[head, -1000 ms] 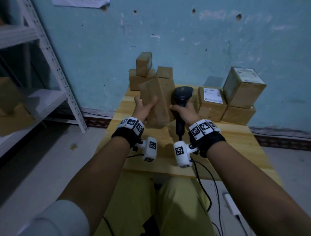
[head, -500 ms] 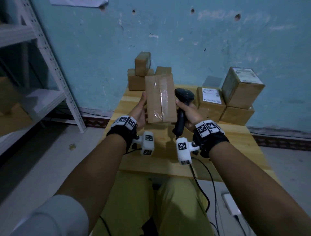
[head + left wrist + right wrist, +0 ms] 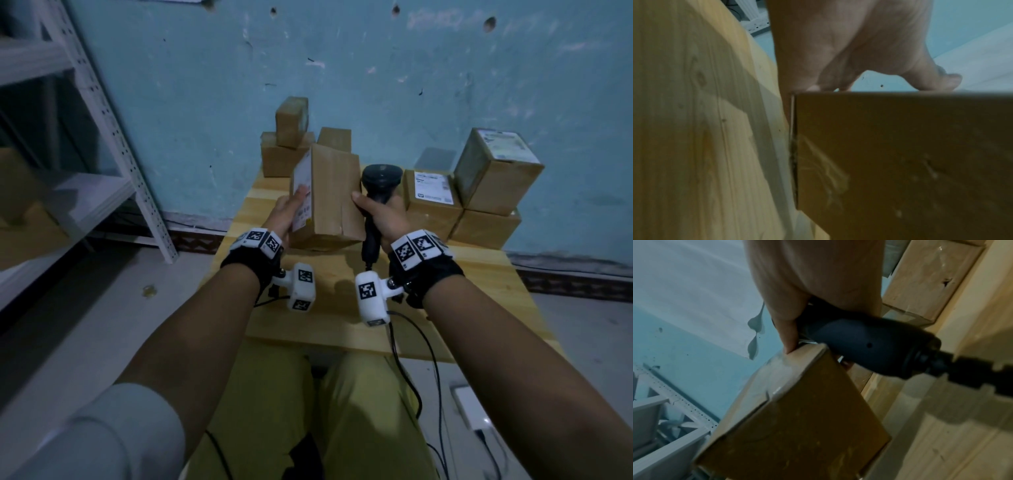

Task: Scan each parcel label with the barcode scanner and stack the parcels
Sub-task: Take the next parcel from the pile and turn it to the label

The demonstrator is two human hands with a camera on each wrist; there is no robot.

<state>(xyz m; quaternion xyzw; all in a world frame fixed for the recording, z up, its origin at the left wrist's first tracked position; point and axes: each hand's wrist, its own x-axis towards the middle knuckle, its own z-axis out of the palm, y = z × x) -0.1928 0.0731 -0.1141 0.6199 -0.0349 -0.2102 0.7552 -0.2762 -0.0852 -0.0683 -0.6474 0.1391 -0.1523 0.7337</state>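
Note:
A brown cardboard parcel (image 3: pixel 334 202) is held upright just above the wooden table (image 3: pixel 342 308), its white label (image 3: pixel 302 195) on the face turned left. My left hand (image 3: pixel 289 212) grips it from the left, thumb lying on the label. My right hand (image 3: pixel 378 214) grips the black barcode scanner (image 3: pixel 381 178) by its handle, head up, and its thumb touches the parcel's right edge. The left wrist view shows my left hand (image 3: pixel 849 48) over the parcel (image 3: pixel 900 162). In the right wrist view the scanner (image 3: pixel 869 344) lies against the parcel (image 3: pixel 797 426).
Three plain parcels (image 3: pixel 287 147) are stacked at the back left of the table. Labelled parcels (image 3: pixel 496 171) are piled at the back right. The scanner's cable (image 3: pixel 411 359) hangs off the front edge. A white metal rack (image 3: pixel 113 130) stands to the left.
The parcel has been turned: its taped face no longer faces me and the labelled face now shows on the left. My right thumb has come onto its right edge.

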